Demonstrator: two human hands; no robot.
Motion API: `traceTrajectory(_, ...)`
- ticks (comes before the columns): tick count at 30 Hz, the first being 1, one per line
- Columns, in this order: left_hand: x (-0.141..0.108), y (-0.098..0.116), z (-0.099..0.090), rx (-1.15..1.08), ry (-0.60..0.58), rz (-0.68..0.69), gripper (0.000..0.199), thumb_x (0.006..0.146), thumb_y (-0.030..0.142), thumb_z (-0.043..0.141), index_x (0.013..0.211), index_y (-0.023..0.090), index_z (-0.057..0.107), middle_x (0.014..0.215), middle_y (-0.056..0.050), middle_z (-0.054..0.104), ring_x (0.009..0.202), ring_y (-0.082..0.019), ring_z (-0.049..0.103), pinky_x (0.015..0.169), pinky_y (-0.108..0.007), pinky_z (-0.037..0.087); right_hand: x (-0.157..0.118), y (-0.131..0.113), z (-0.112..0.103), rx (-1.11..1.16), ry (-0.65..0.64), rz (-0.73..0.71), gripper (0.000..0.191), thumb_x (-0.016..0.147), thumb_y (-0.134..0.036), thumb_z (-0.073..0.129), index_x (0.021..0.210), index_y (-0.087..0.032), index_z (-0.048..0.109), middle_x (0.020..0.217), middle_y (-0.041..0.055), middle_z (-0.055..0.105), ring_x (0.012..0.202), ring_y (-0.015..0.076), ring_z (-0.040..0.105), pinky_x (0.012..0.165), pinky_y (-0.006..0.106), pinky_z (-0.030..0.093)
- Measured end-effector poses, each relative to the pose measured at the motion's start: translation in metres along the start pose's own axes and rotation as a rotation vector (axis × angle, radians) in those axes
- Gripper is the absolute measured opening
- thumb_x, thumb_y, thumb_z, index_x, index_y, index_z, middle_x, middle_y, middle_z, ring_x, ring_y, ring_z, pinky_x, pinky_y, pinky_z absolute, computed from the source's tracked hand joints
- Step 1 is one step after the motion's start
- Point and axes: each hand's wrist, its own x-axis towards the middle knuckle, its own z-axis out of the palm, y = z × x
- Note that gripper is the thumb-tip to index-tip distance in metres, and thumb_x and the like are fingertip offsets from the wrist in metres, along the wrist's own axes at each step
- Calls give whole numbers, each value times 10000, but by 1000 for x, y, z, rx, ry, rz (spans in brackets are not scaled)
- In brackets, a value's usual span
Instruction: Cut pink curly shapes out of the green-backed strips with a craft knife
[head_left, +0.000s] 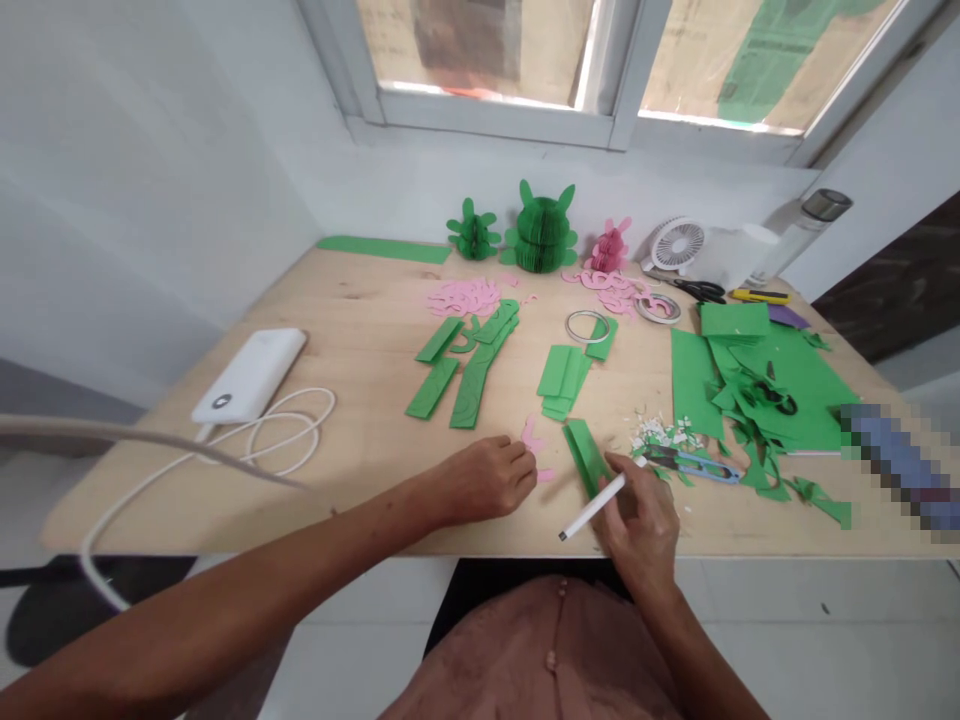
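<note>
My left hand (495, 482) rests low over the table with its fingers curled together. Pink paper cutouts (534, 436) lie right by its fingertips; whether the fingers grip one is hidden. In my right hand (641, 515) is a white pen (592, 508), its dark tip pointing down and left. Under that hand lies a folded green paper strip (583, 450), partly covered by the fingers. Blue-handled thread snips (694, 464) lie just right of this hand, beside small white and green paper scraps (660, 432).
Green strips with drawn curves (472, 385), blank green strips (562, 378) and a pink cutout pile (465, 297) lie ahead. Behind stand paper honeycomb figures (541, 235) and a fan (677, 245). Green sheets (810, 370) lie right, a cabled power bank (251, 375) left.
</note>
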Motion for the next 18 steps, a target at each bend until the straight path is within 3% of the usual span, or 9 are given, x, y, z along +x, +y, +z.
traceTrajectory(13, -3, 2, -3, -39, 23, -57, 215, 946, 109, 433, 834, 142, 614, 806, -56, 642, 745, -170, 575, 672, -306, 467, 0, 0, 1, -29, -52, -57, 225, 908, -223, 527, 1122, -192, 591, 915, 76, 697, 843, 233, 631, 797, 387, 475)
traceTrajectory(15, 0, 1, -3, -95, 33, -158, 230, 964, 136, 413, 867, 152, 620, 835, -56, 652, 775, -169, 588, 687, -302, 470, 0, -1, 1, -37, -57, -66, 238, 907, -218, 522, 1133, -190, 588, 921, 80, 694, 839, 234, 626, 791, 386, 478)
traceTrajectory(18, 11, -5, 0, -184, 2, -449, 227, 979, 226, 423, 886, 172, 623, 893, -56, 665, 838, -178, 607, 744, -313, 483, 1, -2, 1, -39, -77, -101, 259, 900, -211, 525, 1150, -186, 586, 929, 86, 693, 854, 238, 628, 796, 389, 485)
